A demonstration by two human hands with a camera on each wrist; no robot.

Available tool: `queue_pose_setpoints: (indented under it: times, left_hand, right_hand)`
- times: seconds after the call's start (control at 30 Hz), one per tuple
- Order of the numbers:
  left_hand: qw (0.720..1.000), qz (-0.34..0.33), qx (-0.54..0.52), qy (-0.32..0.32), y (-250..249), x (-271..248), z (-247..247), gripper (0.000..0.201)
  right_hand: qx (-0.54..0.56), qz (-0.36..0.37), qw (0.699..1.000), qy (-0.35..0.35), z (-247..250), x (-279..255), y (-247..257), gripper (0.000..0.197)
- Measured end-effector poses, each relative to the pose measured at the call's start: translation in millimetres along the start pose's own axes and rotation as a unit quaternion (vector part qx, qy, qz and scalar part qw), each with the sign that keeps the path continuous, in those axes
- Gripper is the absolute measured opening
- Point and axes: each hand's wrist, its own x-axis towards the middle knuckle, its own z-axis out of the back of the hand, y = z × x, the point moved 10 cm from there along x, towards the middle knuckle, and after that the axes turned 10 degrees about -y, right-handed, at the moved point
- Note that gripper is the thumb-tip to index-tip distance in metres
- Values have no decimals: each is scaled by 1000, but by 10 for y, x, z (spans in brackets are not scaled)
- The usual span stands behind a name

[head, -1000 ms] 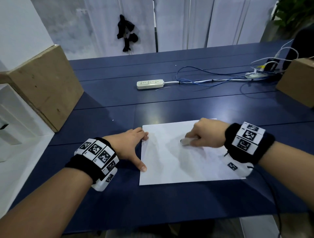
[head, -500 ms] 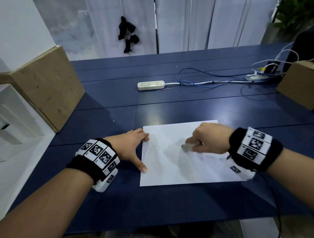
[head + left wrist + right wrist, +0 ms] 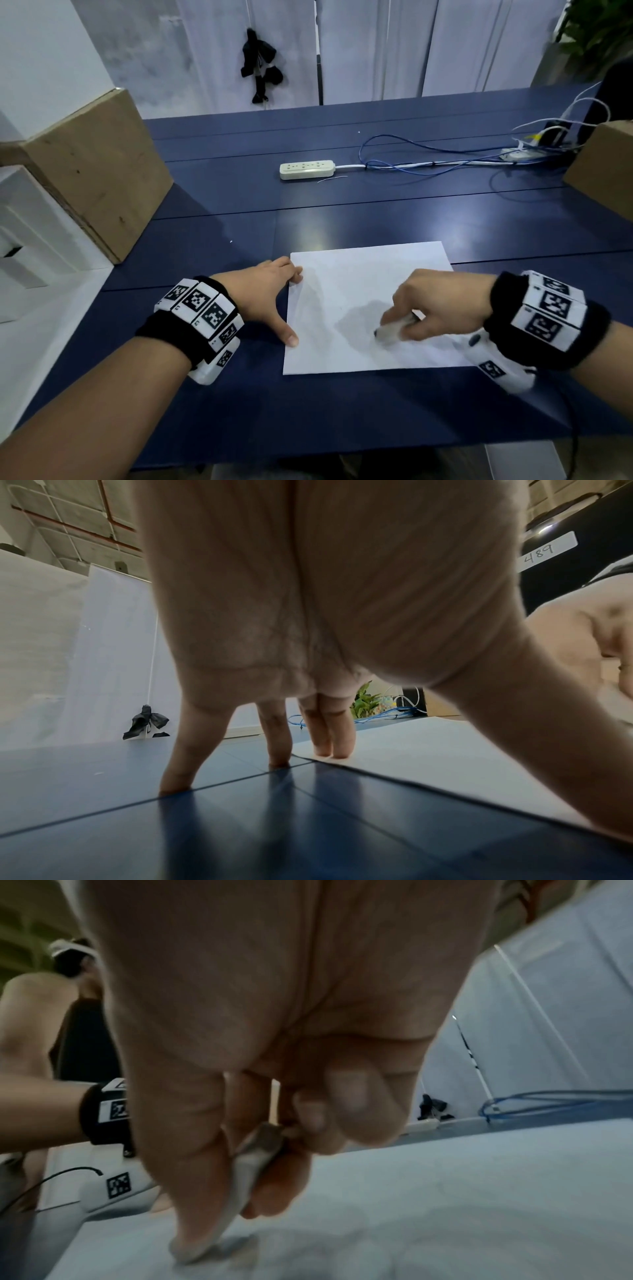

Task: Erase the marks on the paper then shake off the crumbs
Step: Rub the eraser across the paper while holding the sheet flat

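Observation:
A white sheet of paper [image 3: 346,301] lies on the dark blue table [image 3: 342,212] in front of me. My right hand [image 3: 431,308] pinches a small white eraser [image 3: 390,330] and presses its tip down on the paper's lower middle. In the right wrist view the eraser [image 3: 250,1172] sits between thumb and fingers, tip on the sheet [image 3: 445,1191]. My left hand [image 3: 270,294] lies flat with spread straight fingers, two fingertips [image 3: 330,739] and the thumb on the paper's left edge [image 3: 428,756]. No pencil marks are plain to see.
A white power strip [image 3: 306,170] with blue and white cables [image 3: 445,164] lies further back. A wooden box [image 3: 92,171] stands at the left, another [image 3: 606,171] at the right edge. White shelving [image 3: 30,246] borders the table on the left.
My right hand has slid the eraser toward me across the paper, from the sheet's upper middle to its lower middle. The left hand has stayed in place.

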Motion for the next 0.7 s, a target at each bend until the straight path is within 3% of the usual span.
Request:
queue_pose_setpoints:
  times: [0.07,0.17,0.23,0.33,0.4,0.6,0.7]
  left_hand:
    - [1000,-1,0,1,-4,-1,1,113]
    - [1000,2,-1,2,-3,0,-4,113]
    - [1000,1,0,3,-4,-2,-4,113]
    - [1000,3,0,0,0,-4,-4,114]
    - [1000,5,-1,-1,5,-7,2,114]
    - [1000,5,5,2,-13,-11,2,112]
    - [1000,7,11,1,-17,-18,7,112]
  right_hand:
    - [1,-5,1000,-8,38,19,-18,31]
    - [-86,-75,989,-91,289,135,-274,26]
    - [-113,-91,983,-111,303,144,-347,25]
    - [-66,-42,995,-59,133,39,-167,17]
    - [-26,-8,1000,-10,26,-25,-26,32]
    - [-97,-65,985,-124,304,166,-306,35]
    - [-56,-31,995,-80,201,79,-186,26]
